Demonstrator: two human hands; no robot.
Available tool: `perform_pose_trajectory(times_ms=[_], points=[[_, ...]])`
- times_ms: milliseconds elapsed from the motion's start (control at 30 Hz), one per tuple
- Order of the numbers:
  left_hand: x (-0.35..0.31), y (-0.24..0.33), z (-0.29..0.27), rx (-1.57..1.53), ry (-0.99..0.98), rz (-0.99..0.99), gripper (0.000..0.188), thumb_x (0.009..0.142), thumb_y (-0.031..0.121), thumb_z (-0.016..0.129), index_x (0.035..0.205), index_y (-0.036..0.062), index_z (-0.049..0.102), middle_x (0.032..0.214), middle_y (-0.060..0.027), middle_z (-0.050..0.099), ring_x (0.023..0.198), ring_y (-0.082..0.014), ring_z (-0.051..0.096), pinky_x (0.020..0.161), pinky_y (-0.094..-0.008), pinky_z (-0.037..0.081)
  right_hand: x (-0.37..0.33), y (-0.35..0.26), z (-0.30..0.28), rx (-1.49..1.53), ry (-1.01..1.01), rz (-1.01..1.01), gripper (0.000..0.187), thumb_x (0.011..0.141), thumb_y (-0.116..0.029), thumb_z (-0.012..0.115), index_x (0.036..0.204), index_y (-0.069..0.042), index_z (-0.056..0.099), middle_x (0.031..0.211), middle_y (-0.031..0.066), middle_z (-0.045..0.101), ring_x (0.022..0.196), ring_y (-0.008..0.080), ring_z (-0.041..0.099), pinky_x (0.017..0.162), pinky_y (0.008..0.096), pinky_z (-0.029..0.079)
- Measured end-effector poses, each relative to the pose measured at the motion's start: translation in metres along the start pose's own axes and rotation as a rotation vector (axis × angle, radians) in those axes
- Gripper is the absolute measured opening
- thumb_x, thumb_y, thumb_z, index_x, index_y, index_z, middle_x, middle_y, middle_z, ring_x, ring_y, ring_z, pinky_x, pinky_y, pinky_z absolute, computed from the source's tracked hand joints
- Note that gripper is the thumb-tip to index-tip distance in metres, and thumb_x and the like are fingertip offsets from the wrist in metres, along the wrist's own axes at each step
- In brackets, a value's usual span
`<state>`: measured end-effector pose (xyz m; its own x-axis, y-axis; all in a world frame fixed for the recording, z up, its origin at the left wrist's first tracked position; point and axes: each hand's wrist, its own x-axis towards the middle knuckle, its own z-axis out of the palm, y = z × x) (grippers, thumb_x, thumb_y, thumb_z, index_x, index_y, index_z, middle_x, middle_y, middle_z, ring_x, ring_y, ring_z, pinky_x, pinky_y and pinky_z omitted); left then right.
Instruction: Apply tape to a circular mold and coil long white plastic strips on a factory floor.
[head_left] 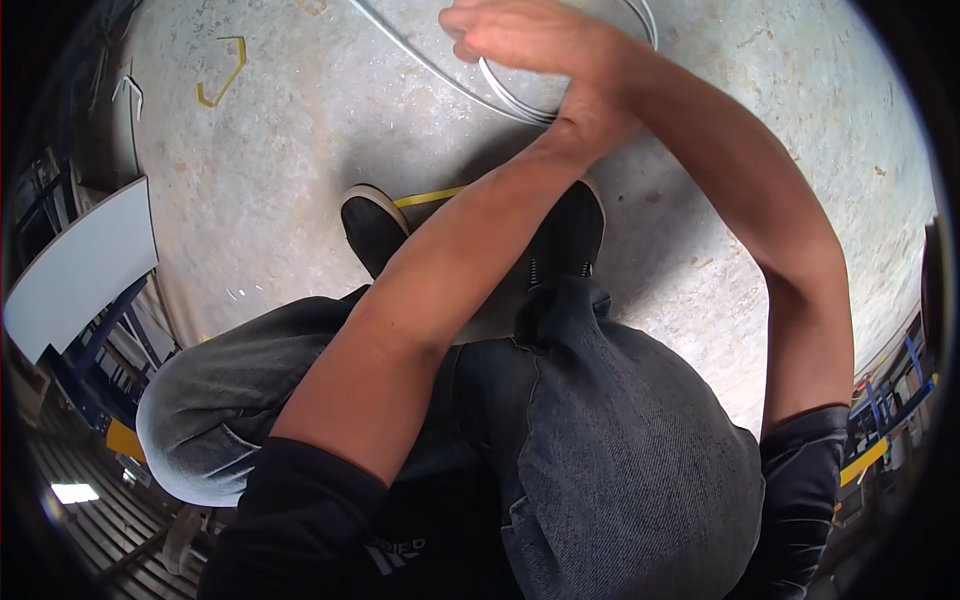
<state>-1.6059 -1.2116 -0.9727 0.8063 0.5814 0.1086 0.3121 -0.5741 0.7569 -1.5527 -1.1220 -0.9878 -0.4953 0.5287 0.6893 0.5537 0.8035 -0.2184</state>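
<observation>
A white cable [420,60] runs down from the top edge and curves into a loose coil beside my hands. My right hand [520,36] reaches across from the right, over the left. Its fingers are curled, and a loop of the cable comes up to them. Beneath the right wrist is my left hand [600,112], close against the coil where its strands meet. The right forearm hides the left fingers, so their grip does not show. Part of the coil reappears beyond the right wrist, near the top edge.
I crouch on a concrete floor [270,150], my black shoes [372,228] below the coil. Yellow tape [430,197] lies between the shoes, with a bent yellow strip [232,75] farther left. A white panel [90,265] on a blue frame stands at the left; blue-and-yellow racking [890,420] at the right.
</observation>
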Motion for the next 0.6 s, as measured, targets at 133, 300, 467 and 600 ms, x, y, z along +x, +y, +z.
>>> perform_pose_trajectory(times_ms=[133, 300, 467, 600], points=[[-0.016, -0.023, -0.010, 0.697, 0.139, 0.034, 0.055, 0.101, 0.028, 0.057, 0.144, -0.0063, 0.056, 0.106, -0.0138, 0.059, 0.099, -0.0297, 0.058, 0.087, -0.0486, 0.047, 0.062, -0.040, -0.047, 0.225, -0.273, 0.031, 0.028, 0.093, -0.009, 0.060, 0.120, -0.003, 0.068, 0.129, 0.0131, 0.066, 0.124, 0.0346, 0.063, 0.100, 0.0456, 0.054], [0.013, -0.009, -0.003, 0.665, 0.235, 0.001, 0.062, 0.089, 0.025, 0.066, 0.140, -0.0075, 0.057, 0.105, -0.0132, 0.061, 0.098, -0.0286, 0.058, 0.080, -0.0473, 0.049, 0.088, -0.049, -0.047, 0.307, -1.000, 0.533, 0.026, 0.090, -0.012, 0.058, 0.111, 0.003, 0.062, 0.110, 0.0224, 0.067, 0.111, 0.0422, 0.066, 0.096, 0.0498, 0.052], [0.031, -0.011, -0.008, 0.514, 0.467, -0.220, 0.067, 0.083, 0.032, 0.078, 0.140, 0.0011, 0.063, 0.103, -0.0074, 0.062, 0.097, -0.0271, 0.061, 0.082, -0.0446, 0.046, 0.080, -0.073, -0.044, 0.273, -0.915, 0.488, 0.018, 0.088, -0.011, 0.061, 0.092, 0.007, 0.062, 0.098, 0.0229, 0.066, 0.093, 0.0447, 0.068, 0.088, 0.0504, 0.055], [0.023, -0.010, -0.012, 0.537, 0.456, -0.294, 0.069, 0.081, 0.037, 0.082, 0.140, 0.0050, 0.064, 0.111, -0.0059, 0.062, 0.104, -0.0255, 0.060, 0.085, -0.0441, 0.046, 0.075, -0.086, -0.036, 0.302, -0.741, 0.637, 0.017, 0.085, -0.006, 0.076, 0.091, 0.007, 0.066, 0.104, 0.0211, 0.066, 0.102, 0.0436, 0.069, 0.090, 0.0478, 0.056]])
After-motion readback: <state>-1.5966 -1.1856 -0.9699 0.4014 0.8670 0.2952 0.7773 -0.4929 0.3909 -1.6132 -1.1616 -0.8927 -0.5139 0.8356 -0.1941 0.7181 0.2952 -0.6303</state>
